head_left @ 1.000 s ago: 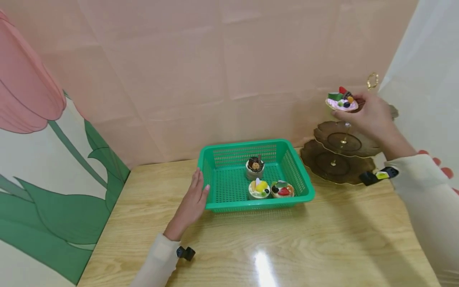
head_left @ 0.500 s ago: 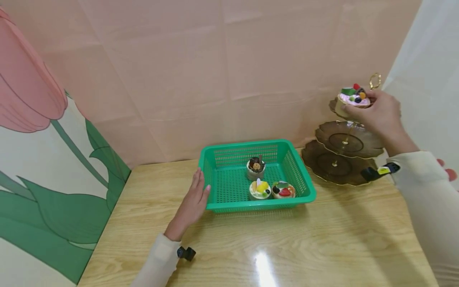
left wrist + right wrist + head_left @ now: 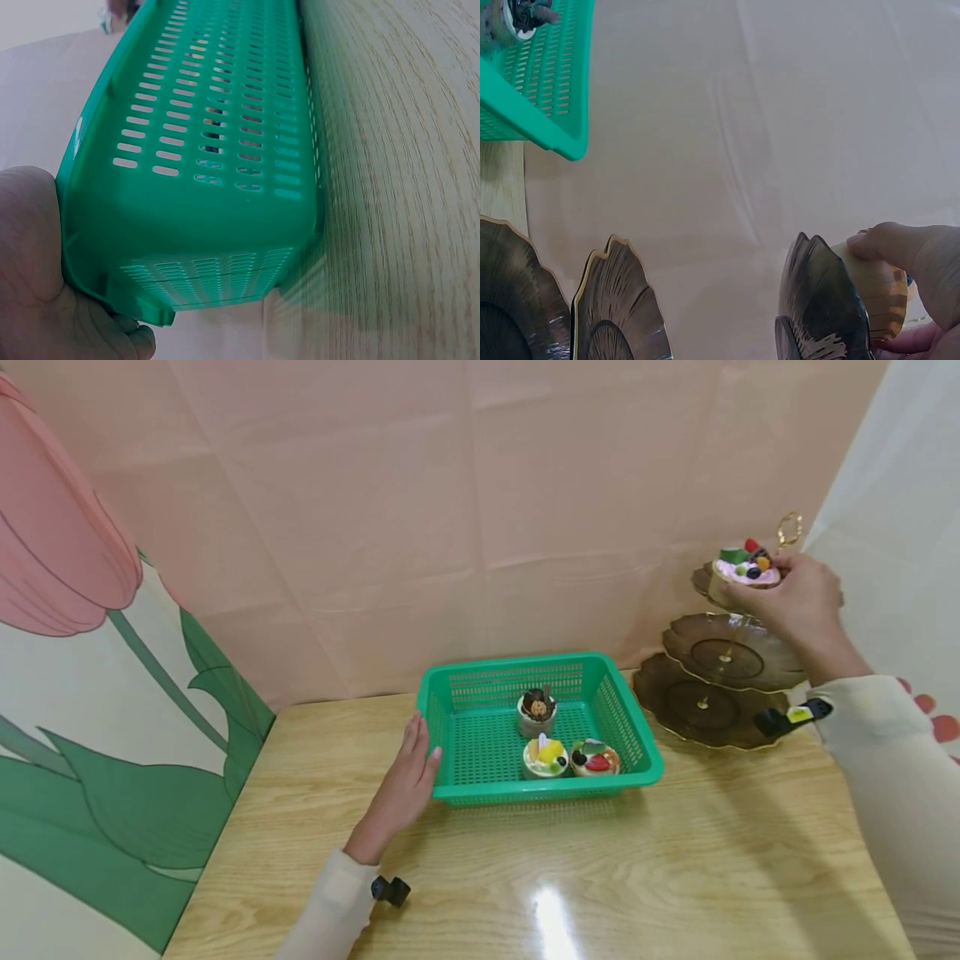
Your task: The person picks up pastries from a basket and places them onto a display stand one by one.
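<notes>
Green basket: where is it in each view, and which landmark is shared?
Head: the green basket sits near the centre.
Left wrist: it fills the left-centre, cut off at the top.
Right wrist: top-left corner, partly cut off.
Shared landmark: the wooden tabletop, visible in all three.

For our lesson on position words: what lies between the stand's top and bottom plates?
In the head view, the middle plate and part of the gold post; nothing shows resting on that plate.
</notes>
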The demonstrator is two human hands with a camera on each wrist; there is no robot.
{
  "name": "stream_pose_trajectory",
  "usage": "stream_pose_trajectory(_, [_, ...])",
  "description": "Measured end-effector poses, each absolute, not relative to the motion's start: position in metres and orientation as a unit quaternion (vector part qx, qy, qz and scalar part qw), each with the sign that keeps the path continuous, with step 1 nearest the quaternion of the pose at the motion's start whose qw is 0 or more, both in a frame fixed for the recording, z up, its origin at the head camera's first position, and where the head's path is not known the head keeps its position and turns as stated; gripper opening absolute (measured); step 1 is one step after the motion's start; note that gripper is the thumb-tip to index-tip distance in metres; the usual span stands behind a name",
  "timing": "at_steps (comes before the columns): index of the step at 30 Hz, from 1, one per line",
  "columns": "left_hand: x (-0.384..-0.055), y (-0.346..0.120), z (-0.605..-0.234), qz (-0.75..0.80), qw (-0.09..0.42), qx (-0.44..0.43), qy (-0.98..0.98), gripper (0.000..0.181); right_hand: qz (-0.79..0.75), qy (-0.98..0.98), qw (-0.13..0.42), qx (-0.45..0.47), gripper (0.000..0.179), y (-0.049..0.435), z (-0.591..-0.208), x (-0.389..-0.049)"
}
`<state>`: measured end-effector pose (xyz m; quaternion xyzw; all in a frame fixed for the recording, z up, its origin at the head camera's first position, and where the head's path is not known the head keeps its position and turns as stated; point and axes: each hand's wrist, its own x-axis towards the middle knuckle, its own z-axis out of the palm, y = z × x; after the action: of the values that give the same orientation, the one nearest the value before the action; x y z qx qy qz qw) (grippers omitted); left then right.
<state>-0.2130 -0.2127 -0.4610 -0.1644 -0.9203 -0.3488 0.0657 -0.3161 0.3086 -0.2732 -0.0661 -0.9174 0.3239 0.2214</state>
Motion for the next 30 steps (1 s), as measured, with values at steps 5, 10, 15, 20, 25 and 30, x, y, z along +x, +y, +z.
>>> stream_pose_trajectory(5, [-0.2135,-0.2131,-0.4619,-0.347,0.065,-0.165,-0.921,0.063,0.32,-0.917,0.226,-0.073,0.075,0.3056,-0.2736,-0.3166])
stream_pose_trajectory(10, [-0.213,-0.2136,-0.4623,-0.345,0.067,-0.166,-0.921,0.064,0.347,-0.906,0.22,-0.103,0.093,0.3044,-0.2745,-0.3147])
stream_pose_trajectory(15, [-0.2119,-0.2128,-0.461,-0.347,0.07,-0.166,-0.921,0.063,0.366,-0.897,0.219,-0.12,0.102,0.3064,-0.2758,-0.3143])
stream_pose_trajectory(20, [-0.2117,-0.2124,-0.46,-0.348,0.074,-0.166,-0.92,0.062,0.359,-0.901,0.215,-0.117,0.105,0.3095,-0.2773,-0.3154])
stream_pose_trajectory(25, [-0.2121,-0.2127,-0.4597,-0.346,0.077,-0.17,-0.919,0.062,0.356,-0.903,0.212,-0.116,0.108,0.3104,-0.2779,-0.3153])
stream_pose_trajectory(30, [-0.2113,-0.2135,-0.4598,-0.349,0.073,-0.168,-0.919,0.063,0.359,-0.903,0.208,-0.109,0.11,0.3102,-0.2785,-0.314])
